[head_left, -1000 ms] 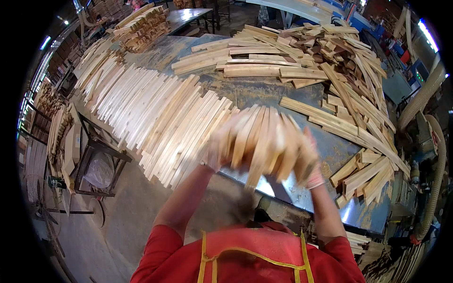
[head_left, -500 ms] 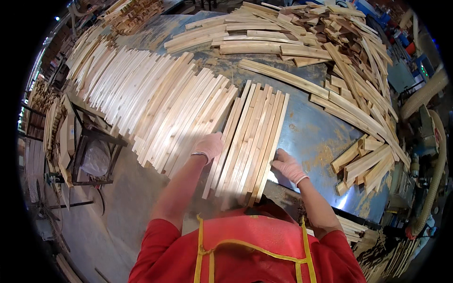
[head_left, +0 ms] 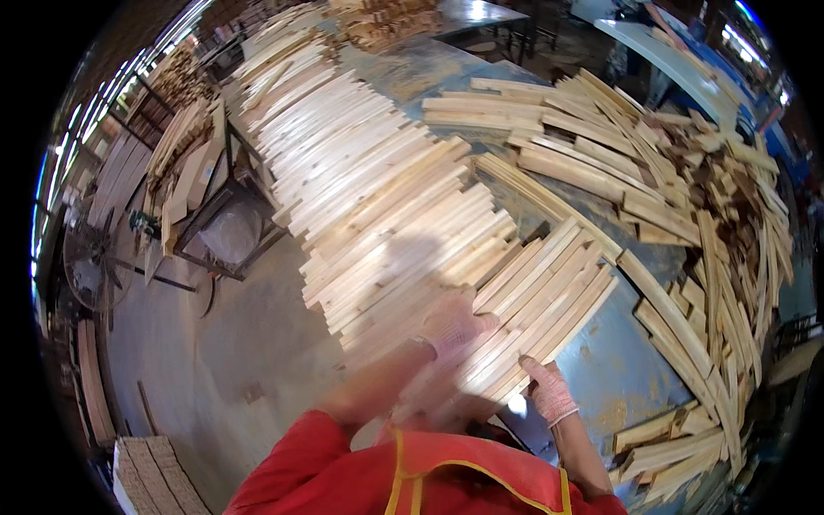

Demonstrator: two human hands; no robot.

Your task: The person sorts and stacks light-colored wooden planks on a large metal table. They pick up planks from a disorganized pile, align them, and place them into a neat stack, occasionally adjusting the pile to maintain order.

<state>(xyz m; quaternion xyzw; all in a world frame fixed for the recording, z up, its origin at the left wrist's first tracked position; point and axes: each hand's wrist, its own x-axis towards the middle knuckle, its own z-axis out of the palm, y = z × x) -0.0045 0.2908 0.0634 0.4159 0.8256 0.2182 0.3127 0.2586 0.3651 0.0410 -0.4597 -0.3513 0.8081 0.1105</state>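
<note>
Work batch: a group of pale wooden strips (head_left: 562,287) is lying side by side on the metal table (head_left: 601,373), with its near ends pointing toward the red apron (head_left: 481,455) and blurring.
Laid row: a long run of strips (head_left: 352,172) is extending up and to the left; a dark gap is showing between its nearest end and the far part of the batch.
Left hand: the gloved left hand (head_left: 455,324) is resting over the strips where row and batch are meeting; its thumb is pointing toward the batch. Whether the fingers are gripping cannot be told.
Right hand: the gloved right hand (head_left: 549,390) is bearing on the batch's outer side, thumb over the strips; the other fingers are hiding, so closure cannot be told.
Loose stock: bowed strips and offcuts (head_left: 730,184) are lying in a heap on the right.
Step in hand: the hands are probably squaring the batch against the row.
Next move: closing the gap is likely calling for even sideways pressure from the right hand, keeping strips flat and parallel.
</note>
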